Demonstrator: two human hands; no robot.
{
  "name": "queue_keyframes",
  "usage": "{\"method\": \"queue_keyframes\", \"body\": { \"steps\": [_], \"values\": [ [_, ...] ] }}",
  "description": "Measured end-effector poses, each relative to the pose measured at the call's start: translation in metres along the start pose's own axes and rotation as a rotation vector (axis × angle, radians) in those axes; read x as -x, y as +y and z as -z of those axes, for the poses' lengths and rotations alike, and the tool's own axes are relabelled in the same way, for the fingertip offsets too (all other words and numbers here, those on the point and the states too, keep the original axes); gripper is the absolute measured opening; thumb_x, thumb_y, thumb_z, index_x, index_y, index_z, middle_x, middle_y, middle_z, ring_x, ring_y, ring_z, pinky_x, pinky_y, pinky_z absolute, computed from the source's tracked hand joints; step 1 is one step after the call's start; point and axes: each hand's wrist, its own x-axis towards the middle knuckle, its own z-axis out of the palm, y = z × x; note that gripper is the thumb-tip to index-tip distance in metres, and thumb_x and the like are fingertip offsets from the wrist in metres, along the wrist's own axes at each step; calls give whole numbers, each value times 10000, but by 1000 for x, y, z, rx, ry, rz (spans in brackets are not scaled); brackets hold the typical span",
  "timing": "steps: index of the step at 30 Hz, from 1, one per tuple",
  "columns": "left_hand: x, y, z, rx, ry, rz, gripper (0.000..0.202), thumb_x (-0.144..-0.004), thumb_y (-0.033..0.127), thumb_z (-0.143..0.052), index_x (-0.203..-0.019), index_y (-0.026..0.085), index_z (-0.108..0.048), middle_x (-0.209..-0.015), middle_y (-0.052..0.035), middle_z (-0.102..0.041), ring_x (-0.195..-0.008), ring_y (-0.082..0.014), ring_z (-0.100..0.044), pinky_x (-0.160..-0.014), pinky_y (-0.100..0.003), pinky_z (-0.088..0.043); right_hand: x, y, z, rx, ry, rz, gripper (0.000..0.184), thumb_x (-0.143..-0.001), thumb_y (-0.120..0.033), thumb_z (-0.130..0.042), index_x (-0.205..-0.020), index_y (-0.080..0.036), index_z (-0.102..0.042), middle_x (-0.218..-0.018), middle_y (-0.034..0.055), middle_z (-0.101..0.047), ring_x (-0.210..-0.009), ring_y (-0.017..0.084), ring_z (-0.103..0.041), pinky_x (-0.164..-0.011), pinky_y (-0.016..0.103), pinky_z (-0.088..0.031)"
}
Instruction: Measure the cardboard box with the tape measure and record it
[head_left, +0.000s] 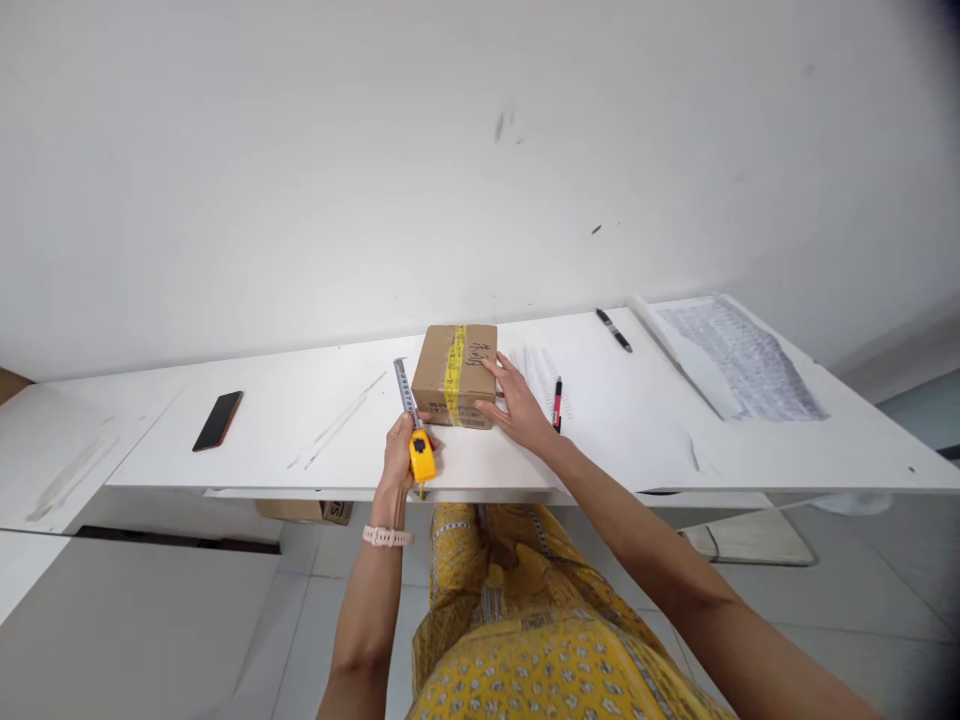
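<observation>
A yellow tape measure point(422, 455) is in my left hand point(397, 450), which is closed around it at the table's front edge. Its metal blade point(406, 388) sticks out away from me, along the left side of a small cardboard box point(433, 362). Yellow printed tape runs over the box's top and down its front, and dark handwriting marks the top right. My right hand point(523, 408) grips the box's right front corner, with fingers on the top edge and the thumb at the front face. The palm side of this hand is hidden.
On the white table point(255, 470) a phone point(217, 420) lies to the left. Right of the box are a red and black pen point(557, 404) on paper, a black pen point(613, 330) and a handwritten sheet point(739, 360). A wall stands behind; another box point(304, 511) sits below.
</observation>
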Motion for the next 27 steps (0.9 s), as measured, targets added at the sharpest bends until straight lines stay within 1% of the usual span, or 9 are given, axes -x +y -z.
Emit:
{"method": "queue_keyframes", "body": {
  "steps": [6,9,11,12,14,16,19,23,27],
  "values": [
    [38,26,-1,9,-45,22,572,-708,657,-746,-947,142,-681,-515,-24,-661,-448,-153,-610,-444,-210,-396,-16,-43,31,217,109,-31,628,-971,-647,-368,-1369,-196,-548,-1386,190,-554,-1289,361,-490,-1026,543,-465],
    [51,46,0,32,-7,25,533,-682,611,-781,-914,139,-691,-751,-85,-768,-450,-145,-625,-420,-223,-405,-34,-59,47,260,173,-48,516,-981,-602,-383,-1159,-198,-649,-1341,173,-583,-1256,362,-486,-981,535,-473],
    [59,56,-3,37,55,-4,505,-682,598,-785,-877,143,-686,-940,-119,-791,-461,-133,-634,-401,-222,-405,-43,-61,53,202,202,-31,441,-992,-550,-391,-1027,-199,-656,-1334,162,-594,-1252,342,-493,-986,512,-464],
    [64,59,-6,37,70,-15,492,-692,596,-780,-857,143,-681,-969,-125,-791,-470,-132,-640,-400,-220,-409,-46,-60,53,148,198,-18,407,-998,-521,-388,-992,-205,-645,-1294,150,-622,-1219,323,-521,-982,496,-463],
    [74,60,-17,42,40,-7,475,-708,596,-770,-811,144,-666,-905,-126,-793,-482,-144,-651,-414,-221,-429,-48,-57,52,41,177,6,350,-1010,-473,-376,-972,-224,-619,-1158,115,-686,-1100,282,-584,-951,465,-469],
    [81,57,-31,54,-56,52,486,-705,607,-768,-781,140,-657,-822,-130,-786,-481,-163,-662,-443,-238,-468,-45,-55,50,-9,175,38,319,-1013,-453,-373,-959,-238,-601,-1059,91,-709,-1009,264,-602,-914,448,-470],
    [86,51,-54,64,-167,134,523,-686,634,-767,-791,132,-666,-827,-151,-784,-483,-185,-677,-476,-269,-512,-40,-55,48,-5,195,92,293,-1013,-431,-376,-939,-241,-587,-1032,89,-710,-991,264,-593,-906,440,-454],
    [79,45,-72,52,-173,161,574,-648,672,-771,-797,127,-668,-800,-152,-777,-487,-201,-684,-481,-286,-527,-39,-57,51,8,183,99,271,-1010,-405,-377,-930,-240,-577,-1020,80,-710,-974,259,-586,-891,432,-440],
    [69,41,-76,32,-158,161,592,-643,687,-772,-795,124,-668,-783,-145,-770,-474,-198,-677,-467,-284,-520,-42,-61,55,22,161,34,323,-1003,-465,-378,-834,-248,-549,-945,58,-707,-919,252,-580,-837,414,-431]
  ]
}}
